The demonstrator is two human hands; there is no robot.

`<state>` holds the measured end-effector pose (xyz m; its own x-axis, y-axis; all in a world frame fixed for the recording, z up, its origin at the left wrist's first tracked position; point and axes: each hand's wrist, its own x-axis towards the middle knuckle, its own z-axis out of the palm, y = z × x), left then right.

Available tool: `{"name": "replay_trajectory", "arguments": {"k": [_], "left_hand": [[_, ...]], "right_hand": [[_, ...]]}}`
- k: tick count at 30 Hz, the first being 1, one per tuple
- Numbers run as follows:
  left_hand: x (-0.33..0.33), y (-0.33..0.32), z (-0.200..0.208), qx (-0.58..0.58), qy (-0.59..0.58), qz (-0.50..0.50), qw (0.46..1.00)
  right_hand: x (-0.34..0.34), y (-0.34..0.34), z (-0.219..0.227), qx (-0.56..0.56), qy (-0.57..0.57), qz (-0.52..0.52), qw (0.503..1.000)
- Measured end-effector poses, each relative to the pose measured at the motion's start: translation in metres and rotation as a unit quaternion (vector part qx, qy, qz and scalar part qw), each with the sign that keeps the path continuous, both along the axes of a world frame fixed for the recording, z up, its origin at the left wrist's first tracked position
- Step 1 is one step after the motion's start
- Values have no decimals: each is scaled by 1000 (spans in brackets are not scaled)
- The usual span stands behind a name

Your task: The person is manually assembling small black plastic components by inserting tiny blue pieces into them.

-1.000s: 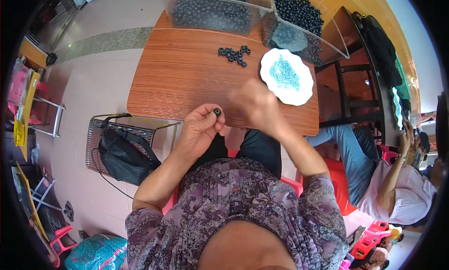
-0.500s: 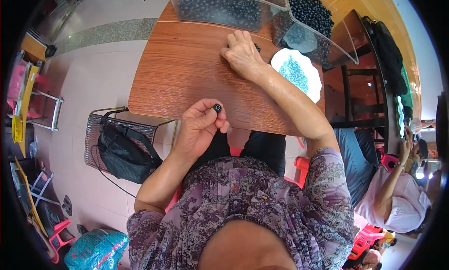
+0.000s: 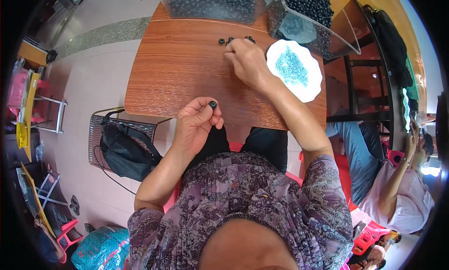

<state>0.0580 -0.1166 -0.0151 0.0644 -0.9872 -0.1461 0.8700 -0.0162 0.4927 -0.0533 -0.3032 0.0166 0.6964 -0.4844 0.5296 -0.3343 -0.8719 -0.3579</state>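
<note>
Between the thumb and fingers of my left hand (image 3: 196,122) is a small black ring-shaped part (image 3: 213,104), its round end facing up, just over the table's near edge. My right hand (image 3: 250,64) is farther out above the wooden table (image 3: 182,69), its fingers bent and pinched together; what they hold, if anything, is hidden. Just beyond those fingers lie several loose black ring-shaped parts (image 3: 221,41). Beside the right wrist sits a white scalloped plate (image 3: 314,85) with a heap of tiny teal pieces (image 3: 291,66).
Two clear plastic bins, one at the far edge (image 3: 210,5) and one at the far right (image 3: 336,33), hold many black parts. A black bag (image 3: 124,148) rests on a wire rack at the left. To the right, another person (image 3: 397,193) sits by a dark table.
My right hand has drawn back slightly toward me, and loose black parts now show beyond its fingers. The left hand still holds its black part. The view has shifted a little.
</note>
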Motion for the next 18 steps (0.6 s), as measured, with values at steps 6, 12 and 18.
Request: {"name": "replay_trajectory", "arguments": {"k": [6,12,18], "left_hand": [[-4,-15,16,41,-44,-17,998],[-16,-45,27,36,-54,-46,997],[-27,-59,36,24,-60,-49,997]], "right_hand": [[-40,31,17,357,-128,11,925],[-61,56,34,436,-206,-12,876],[-71,55,29,356,-254,29,899]]}}
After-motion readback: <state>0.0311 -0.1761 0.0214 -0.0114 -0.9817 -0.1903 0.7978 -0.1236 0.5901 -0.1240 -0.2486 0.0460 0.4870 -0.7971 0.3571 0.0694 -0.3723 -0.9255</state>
